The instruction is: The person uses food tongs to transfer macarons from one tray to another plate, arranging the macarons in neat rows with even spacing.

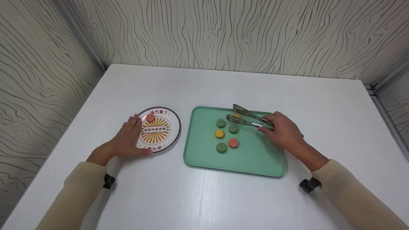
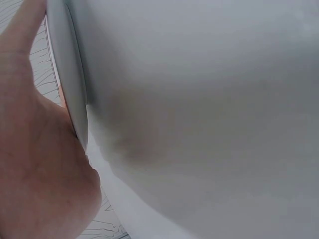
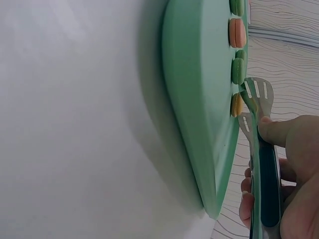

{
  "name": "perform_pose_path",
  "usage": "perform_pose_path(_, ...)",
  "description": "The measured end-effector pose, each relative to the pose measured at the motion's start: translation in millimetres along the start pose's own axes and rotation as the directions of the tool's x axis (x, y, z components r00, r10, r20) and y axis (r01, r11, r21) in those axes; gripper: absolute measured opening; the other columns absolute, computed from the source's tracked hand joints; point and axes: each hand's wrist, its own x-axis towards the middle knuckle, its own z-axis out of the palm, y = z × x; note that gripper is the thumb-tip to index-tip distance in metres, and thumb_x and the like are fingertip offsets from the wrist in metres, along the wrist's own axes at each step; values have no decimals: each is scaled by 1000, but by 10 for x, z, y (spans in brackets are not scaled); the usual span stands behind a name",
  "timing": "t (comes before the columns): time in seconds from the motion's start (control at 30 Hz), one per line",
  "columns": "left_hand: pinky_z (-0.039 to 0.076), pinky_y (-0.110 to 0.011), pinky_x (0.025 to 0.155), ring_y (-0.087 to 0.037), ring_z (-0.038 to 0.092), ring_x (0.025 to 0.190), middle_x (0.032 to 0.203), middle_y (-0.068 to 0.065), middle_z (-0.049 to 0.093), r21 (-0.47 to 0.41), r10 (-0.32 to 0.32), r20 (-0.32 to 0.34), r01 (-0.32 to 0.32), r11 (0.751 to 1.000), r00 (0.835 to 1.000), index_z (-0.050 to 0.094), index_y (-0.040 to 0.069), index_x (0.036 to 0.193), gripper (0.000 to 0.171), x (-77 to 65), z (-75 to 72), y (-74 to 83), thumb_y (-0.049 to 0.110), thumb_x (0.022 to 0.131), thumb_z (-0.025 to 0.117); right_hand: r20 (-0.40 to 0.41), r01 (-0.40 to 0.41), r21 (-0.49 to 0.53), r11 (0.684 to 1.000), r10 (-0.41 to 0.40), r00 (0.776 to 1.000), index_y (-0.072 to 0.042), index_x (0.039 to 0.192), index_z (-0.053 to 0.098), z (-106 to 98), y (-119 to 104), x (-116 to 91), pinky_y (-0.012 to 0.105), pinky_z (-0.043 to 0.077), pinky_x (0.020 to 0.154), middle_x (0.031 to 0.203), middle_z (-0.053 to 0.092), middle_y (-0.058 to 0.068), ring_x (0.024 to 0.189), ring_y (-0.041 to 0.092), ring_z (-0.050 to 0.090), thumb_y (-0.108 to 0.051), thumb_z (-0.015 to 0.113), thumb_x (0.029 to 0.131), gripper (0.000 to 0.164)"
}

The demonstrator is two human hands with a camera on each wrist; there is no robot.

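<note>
My right hand (image 1: 284, 131) grips a pair of metal tongs (image 3: 270, 184), whose slotted ends are spread apart over the back of the green tray (image 1: 255, 159). Between those ends, in the head view, shows a yellow macaron (image 1: 236, 116). Nearer on the tray lie three green macarons (image 1: 221, 147), another yellow one (image 1: 219, 133) and a pinkish-orange one (image 1: 233, 142). My left hand (image 1: 127, 137) rests at the left rim of a round patterned plate (image 1: 172, 131), fingers straight and thumb spread along its near edge. On that plate sits an orange macaron (image 1: 150, 118), close to the fingertips.
Plate and tray stand side by side on a white table (image 1: 198, 198), with a narrow strip of tabletop between them. Wood-grain patterned panels (image 1: 217, 35) rise behind the table and at both sides.
</note>
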Motion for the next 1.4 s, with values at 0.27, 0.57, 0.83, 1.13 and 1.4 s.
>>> perform_pose_path(0.27, 2, -63, 121, -49, -10, 152, 165, -33, -8, -5, 4, 0, -4, 1000, 1000, 2, -15, 156, 134, -7, 2, 1, 70, 79, 71, 4, -4, 1, 1000, 4, 1000, 0, 124, 70, 32, 21, 0, 35, 40, 64, 92, 58, 10, 78, 23, 51, -28, 76, 93, 41)
perform_pose_path(0.57, 3, -63, 121, -49, -9, 152, 165, -33, -7, 2, 8, -2, -8, 1000, 1000, 3, -16, 156, 132, -7, 15, -6, 70, 80, 70, 15, -11, 3, 1000, 11, 1000, 0, 126, 70, 64, 48, 1, 35, 40, 64, 94, 59, 11, 78, 23, 51, -29, 76, 94, 43)
perform_pose_path(0.83, 2, -62, 122, -48, -10, 152, 165, -32, -7, -16, 2, 3, -2, 1000, 1000, 3, -15, 156, 132, -19, 4, 12, 71, 80, 69, 4, 11, 11, 1000, -11, 1000, 1, 126, 69, 94, 70, -5, 39, 44, 70, 103, 63, 16, 83, 25, 54, -28, 74, 95, 43)
perform_pose_path(1.13, 2, -62, 122, -48, -10, 153, 165, -32, -7, -8, 3, 4, -3, 1000, 1000, 3, -15, 156, 132, -12, 12, -6, 71, 80, 69, 3, 15, 32, 999, -15, 1000, 2, 126, 69, 86, 69, -22, 45, 47, 76, 106, 64, 18, 88, 28, 57, -25, 74, 95, 42)
perform_pose_path(1.4, 2, -63, 121, -49, -10, 152, 165, -32, -8, -25, 7, 0, -7, 1000, 1000, 2, -15, 156, 133, -10, 6, 0, 71, 80, 69, -8, 24, 51, 998, -23, 1000, 2, 125, 70, 90, 80, -8, 48, 50, 80, 109, 66, 19, 92, 29, 60, -22, 73, 96, 37)
